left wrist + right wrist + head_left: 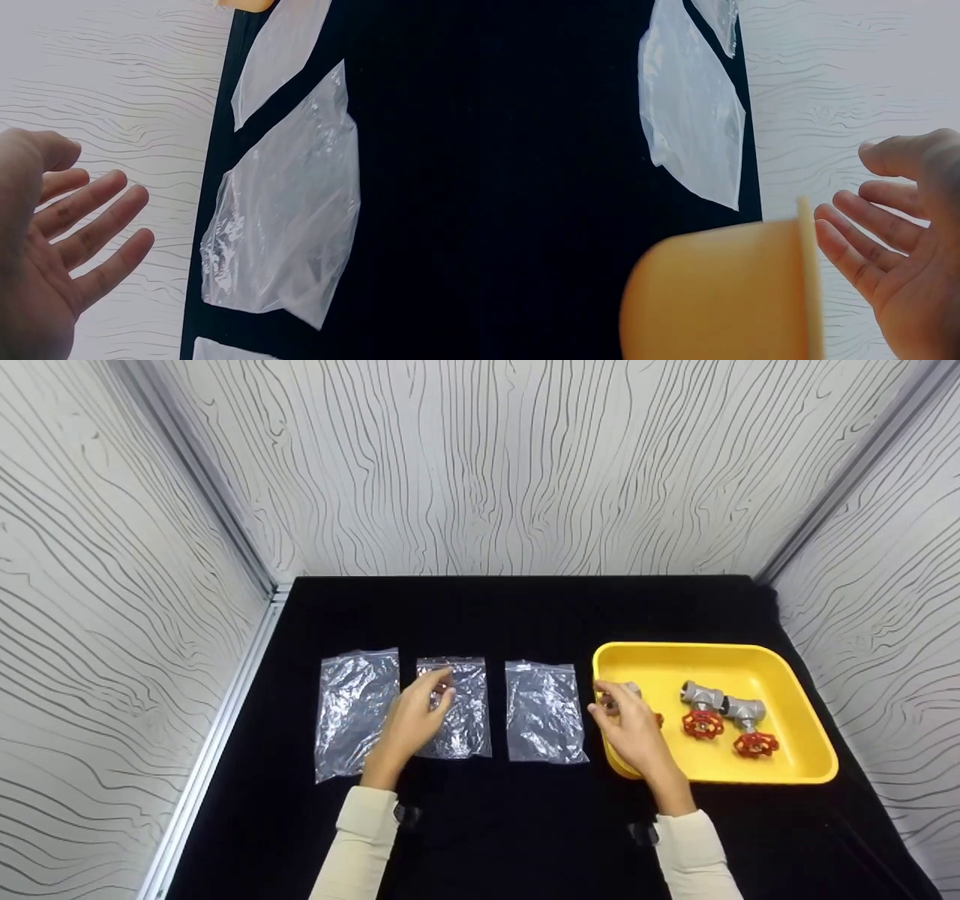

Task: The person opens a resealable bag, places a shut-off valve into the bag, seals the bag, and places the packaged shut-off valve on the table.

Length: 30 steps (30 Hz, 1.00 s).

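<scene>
My left hand [415, 716] hovers above the middle zip-lock bag [465, 720], its fingers loosely bent and holding nothing. To its left lies a larger clear zip-lock bag [352, 705]. A third zip-lock bag [545, 716] lies between the hands. My right hand [634, 731] is over the left rim of the yellow tray [795, 705], fingers relaxed and empty in the right wrist view. Inside the tray sit two metal valves with red handwheels, one valve [703, 709] beside another valve [746, 720]. Another valve [658, 720] is mostly hidden behind the right hand.
A black cloth [510, 832] covers the table. White wood-patterned panels [510, 472] stand at the back and on both sides. A metal rail [217, 742] runs along the left edge.
</scene>
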Each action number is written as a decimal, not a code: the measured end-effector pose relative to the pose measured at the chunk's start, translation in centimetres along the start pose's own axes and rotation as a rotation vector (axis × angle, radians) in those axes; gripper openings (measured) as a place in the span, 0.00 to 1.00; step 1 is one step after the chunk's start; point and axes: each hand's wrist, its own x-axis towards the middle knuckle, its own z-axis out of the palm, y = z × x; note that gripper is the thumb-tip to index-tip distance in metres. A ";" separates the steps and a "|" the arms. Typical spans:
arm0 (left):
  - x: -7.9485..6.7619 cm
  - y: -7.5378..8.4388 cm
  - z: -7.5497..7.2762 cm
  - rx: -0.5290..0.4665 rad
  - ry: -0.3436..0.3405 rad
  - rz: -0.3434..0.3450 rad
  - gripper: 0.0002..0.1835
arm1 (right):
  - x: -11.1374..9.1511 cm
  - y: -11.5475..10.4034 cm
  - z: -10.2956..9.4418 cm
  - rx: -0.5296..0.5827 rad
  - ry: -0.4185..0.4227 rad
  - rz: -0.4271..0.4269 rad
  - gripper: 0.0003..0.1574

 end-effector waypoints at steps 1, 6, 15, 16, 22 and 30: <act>0.0 0.0 0.2 -0.007 -0.006 -0.003 0.19 | 0.0 0.0 0.2 0.001 0.004 -0.006 0.24; -0.2 0.2 1.0 -0.031 -0.039 -0.017 0.18 | -0.3 -0.2 0.8 0.000 0.040 -0.022 0.23; -0.3 0.9 2.7 -0.028 -0.063 -0.001 0.17 | -0.5 -1.1 2.1 -0.023 0.019 0.001 0.24; -0.3 0.9 2.9 -0.032 -0.066 -0.003 0.17 | -0.5 -1.2 2.3 -0.023 0.018 0.005 0.24; -0.3 1.2 3.9 -0.059 -0.077 -0.022 0.17 | -0.6 -1.7 3.3 -0.048 0.016 0.009 0.26; -0.3 1.3 5.2 -0.082 -0.093 -0.032 0.16 | -0.6 -2.0 4.4 -0.083 -0.020 0.036 0.27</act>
